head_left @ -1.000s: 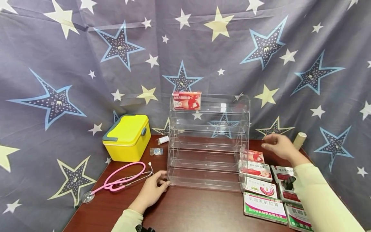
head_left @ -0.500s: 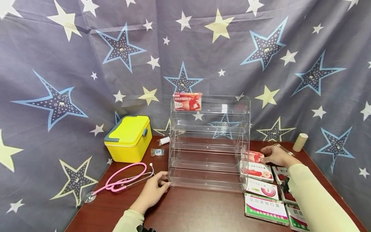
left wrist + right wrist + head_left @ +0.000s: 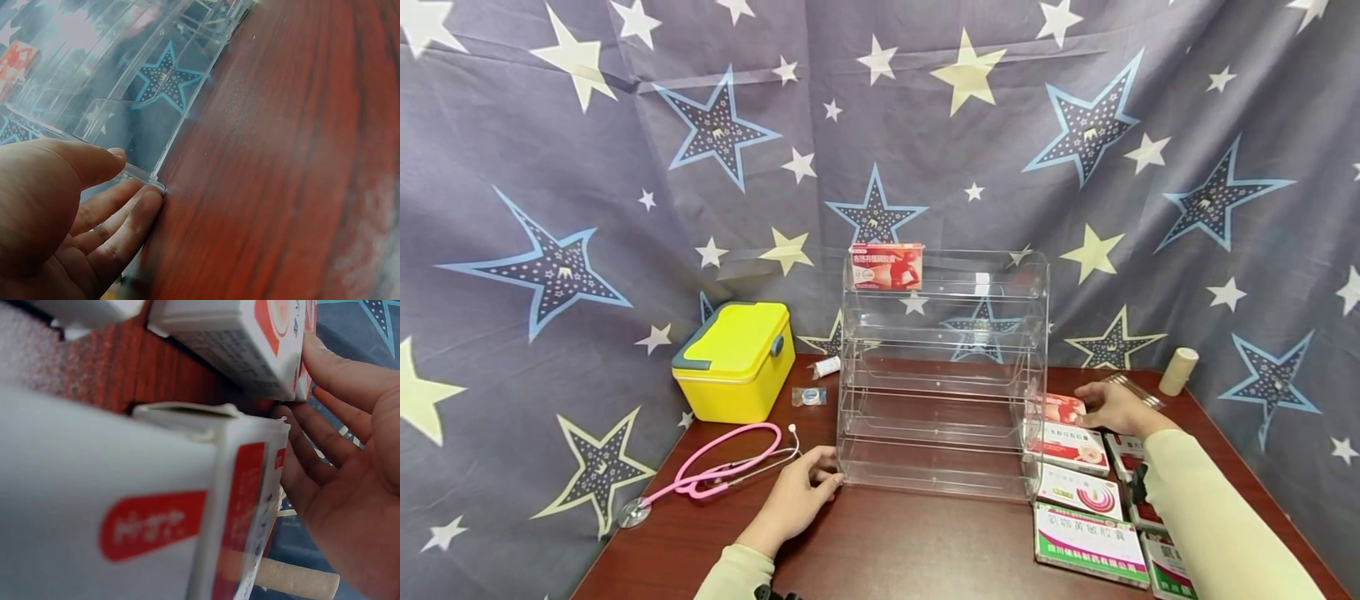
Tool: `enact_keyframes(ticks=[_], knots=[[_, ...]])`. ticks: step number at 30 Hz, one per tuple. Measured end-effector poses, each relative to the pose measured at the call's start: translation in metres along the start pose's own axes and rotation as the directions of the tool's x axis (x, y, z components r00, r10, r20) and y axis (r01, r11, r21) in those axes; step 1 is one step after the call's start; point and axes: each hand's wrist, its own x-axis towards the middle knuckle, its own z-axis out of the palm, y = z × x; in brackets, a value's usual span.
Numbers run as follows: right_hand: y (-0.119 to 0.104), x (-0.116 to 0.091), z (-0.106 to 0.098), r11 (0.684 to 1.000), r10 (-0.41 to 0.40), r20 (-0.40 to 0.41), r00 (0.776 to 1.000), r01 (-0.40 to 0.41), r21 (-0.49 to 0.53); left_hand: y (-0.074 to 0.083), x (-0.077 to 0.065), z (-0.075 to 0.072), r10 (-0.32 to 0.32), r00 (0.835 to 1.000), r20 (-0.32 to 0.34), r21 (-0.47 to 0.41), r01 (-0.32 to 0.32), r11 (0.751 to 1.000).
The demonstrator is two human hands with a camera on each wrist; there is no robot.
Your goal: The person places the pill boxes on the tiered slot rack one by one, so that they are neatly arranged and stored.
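A clear tiered acrylic display rack (image 3: 936,483) stands on the dark red wooden table, with one red medicine box (image 3: 886,267) on the left of its top tier. My left hand (image 3: 797,497) grips the rack's lower left corner, thumb and fingers on either side of the panel edge (image 3: 144,176). At the rack's right side, my right hand (image 3: 1116,408) pinches the right end of another red medicine box (image 3: 1060,409), the farthest of its row. Much of that box is hidden behind a white medicine box (image 3: 231,344) in the right wrist view.
Several medicine boxes (image 3: 1092,542) lie in two rows at the right. Beyond them are a beige roll (image 3: 1178,372) and thin metal items (image 3: 1138,390). Left of the rack are a yellow case (image 3: 733,362), a pink stethoscope (image 3: 700,479) and small packets (image 3: 809,397). A starry curtain (image 3: 970,167) hangs behind.
My right hand has come down and forward from above the table onto the end of the red medicine box. My left hand keeps its place at the rack's corner.
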Motion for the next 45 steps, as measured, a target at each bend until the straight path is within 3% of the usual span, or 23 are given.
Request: enact_keyframes(ticks=[7, 16, 29, 36, 41, 45], knots=[[0.005, -0.001, 0.0, 1.0, -0.011, -0.036, 0.999, 0.011, 0.007, -0.001, 0.0, 0.001, 0.004, 1.0, 0.0, 0.006, -0.004, 1.0], [0.0, -0.001, -0.002, 0.997, 0.065, -0.037, 0.997, -0.066, -0.032, -0.001, 0.001, 0.001, 0.006, 1.0, 0.001, 0.015, -0.006, 1.0], [0.001, -0.003, -0.002, 0.999, 0.046, -0.046, 0.998, -0.046, 0.018, -0.002, 0.001, 0.0, 0.01, 1.0, 0.0, 0.017, -0.01, 1.0], [0.004, -0.003, -0.005, 0.997, 0.066, -0.111, 0.992, -0.069, -0.025, -0.001, 0.0, 0.001, 0.011, 1.0, -0.001, 0.011, -0.011, 1.0], [0.004, -0.006, -0.01, 0.993, 0.099, -0.154, 0.983, -0.088, 0.076, -0.002, 0.001, 0.001, 0.017, 1.0, -0.006, 0.013, -0.017, 1.0], [0.002, -0.01, -0.02, 0.986, 0.067, -0.221, 0.973, -0.032, 0.161, -0.002, 0.001, 0.001, 0.012, 1.0, -0.004, 0.015, -0.012, 1.0]])
